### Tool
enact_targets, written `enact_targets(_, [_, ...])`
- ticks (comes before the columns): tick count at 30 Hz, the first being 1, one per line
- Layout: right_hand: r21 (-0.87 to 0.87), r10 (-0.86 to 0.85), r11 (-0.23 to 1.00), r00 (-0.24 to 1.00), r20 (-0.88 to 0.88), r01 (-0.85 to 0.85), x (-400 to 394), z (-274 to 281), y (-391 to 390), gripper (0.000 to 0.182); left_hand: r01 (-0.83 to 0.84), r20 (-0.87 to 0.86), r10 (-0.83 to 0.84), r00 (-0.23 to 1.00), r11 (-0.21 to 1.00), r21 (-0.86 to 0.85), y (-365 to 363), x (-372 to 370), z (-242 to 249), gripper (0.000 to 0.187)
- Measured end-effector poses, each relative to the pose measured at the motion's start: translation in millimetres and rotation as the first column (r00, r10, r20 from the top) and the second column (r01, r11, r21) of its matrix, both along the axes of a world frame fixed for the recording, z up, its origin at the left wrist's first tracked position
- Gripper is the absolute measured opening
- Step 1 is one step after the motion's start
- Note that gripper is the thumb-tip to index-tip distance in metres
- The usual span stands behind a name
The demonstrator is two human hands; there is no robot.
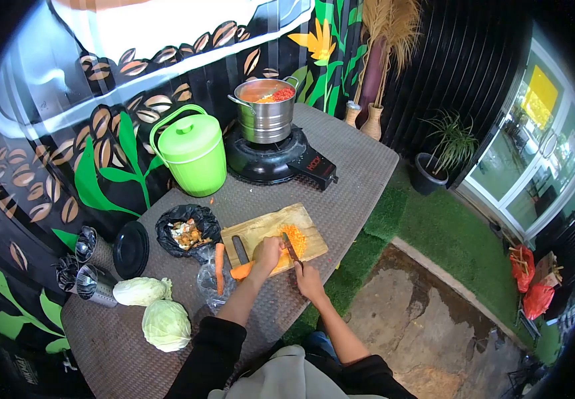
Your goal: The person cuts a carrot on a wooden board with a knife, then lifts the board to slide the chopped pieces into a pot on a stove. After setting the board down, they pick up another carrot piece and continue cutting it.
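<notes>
A wooden cutting board (255, 224) lies on the table below my hands. My right hand (309, 280) is closed round the handle of a knife (291, 247), its blade angled over the board. Close beside the blade, my left hand (269, 251) presses with bent fingers on a carrot (242, 271), which sticks out to the left under the wrist. Small diced carrot pieces (293, 235) are heaped at the board's right side. A dark, long-handled object (239, 250) rests on the board's left part. Another whole carrot (219, 266) lies just left of the board on a clear plastic bag (206, 282).
Left of the board sits a black bag of peelings (190, 234). Two cabbages (166, 326) lie near the front, beside metal cutlery holders (94, 284). Behind stand a green lidded bucket (192, 153) and a steel pot (265, 120) on a black stove (254, 159).
</notes>
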State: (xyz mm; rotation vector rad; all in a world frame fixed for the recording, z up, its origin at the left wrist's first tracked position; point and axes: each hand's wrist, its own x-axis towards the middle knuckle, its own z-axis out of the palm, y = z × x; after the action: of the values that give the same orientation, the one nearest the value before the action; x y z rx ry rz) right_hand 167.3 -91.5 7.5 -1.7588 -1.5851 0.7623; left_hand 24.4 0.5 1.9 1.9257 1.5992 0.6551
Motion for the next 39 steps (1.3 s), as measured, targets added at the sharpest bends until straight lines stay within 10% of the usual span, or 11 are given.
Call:
enact_targets(14, [-0.092,0.132,0.991,0.875,0.466,-0.101,0,16,5,0.036,-0.019,-0.042,0.033,0.999,0.957,0.290,-6,-1,-21,0.013])
enact_targets(39, [-0.138,0.082,0.990,0.928,0.364,-0.033,-20,15,12,0.040,-0.067,-0.110,0.080,0.991,0.991,0.119,-6,-2,0,0.009])
